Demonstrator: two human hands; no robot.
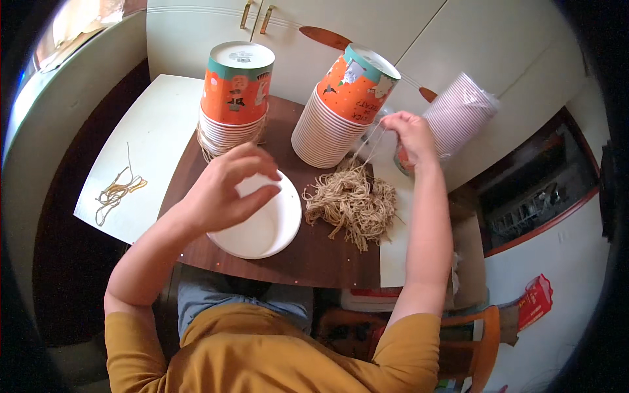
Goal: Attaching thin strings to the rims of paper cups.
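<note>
Right hand [411, 134] pinching strings drawn up from the string pile [352, 202]; left hand [226, 187], fingers loosely apart, above the white plate [275, 226].

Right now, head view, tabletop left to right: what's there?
Loose rubber bands → left cup stack → white lid under left hand → rubber band pile → right hand → wrapped cup stack.

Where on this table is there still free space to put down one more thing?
The white board on the left is mostly bare, between the loose strings and the left cup stack. The brown tabletop is bare along its near edge, below the white plate and string pile. It is crowded between both stacks, plate and pile.
</note>
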